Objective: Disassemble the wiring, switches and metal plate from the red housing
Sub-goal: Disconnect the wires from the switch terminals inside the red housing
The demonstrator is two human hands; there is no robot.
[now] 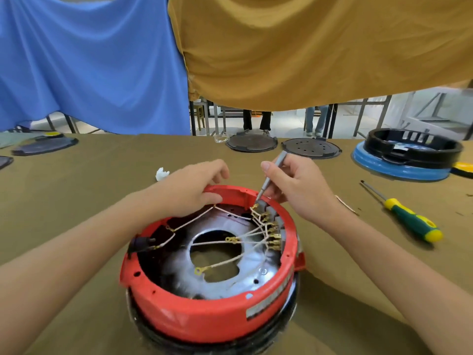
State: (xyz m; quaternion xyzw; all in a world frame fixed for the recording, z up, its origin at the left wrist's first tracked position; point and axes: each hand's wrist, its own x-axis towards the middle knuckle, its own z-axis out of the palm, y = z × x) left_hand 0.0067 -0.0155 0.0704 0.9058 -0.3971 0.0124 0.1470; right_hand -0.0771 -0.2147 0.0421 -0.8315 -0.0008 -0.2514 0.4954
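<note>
Red housing (pixel 204 316) sits closest to me, low on the bench (pixel 76 201), resting on a dark round base whose edge shows beneath it. Its open top faces up, and inside I see the metal plate (pixel 179 275), a shiny ring with a large hole in its middle. Pale wiring (pixel 245 235) with brass ring terminals fans across the plate from a row of grey switches (pixel 275 224) set against the inner wall just below my right grip. My left grip (pixel 194 188) is curled over the far rim of the housing, the fingertips bent around the edge, holding it; a wire runs out from right under that hand. My right grip (pixel 294 185) is closed around a thin grey screwdriver (pixel 271 179), pinched between thumb and fingers and tilted, its tip down at the topmost brass terminal beside the switches. A black plug socket (pixel 139 245) sits in the housing wall nearer me than my left grip. Well off to the outer side of my right grip lies a green and yellow screwdriver (pixel 404 216), and between it and my wrist a short pale stick-like piece (pixel 346 204). Beyond my left grip a small white crumpled scrap (pixel 162 173) lies on the bench. Farther past my right grip rest two dark round lids (pixel 311 148), and off to the side a black ring on a blue base (pixel 407 155).
</note>
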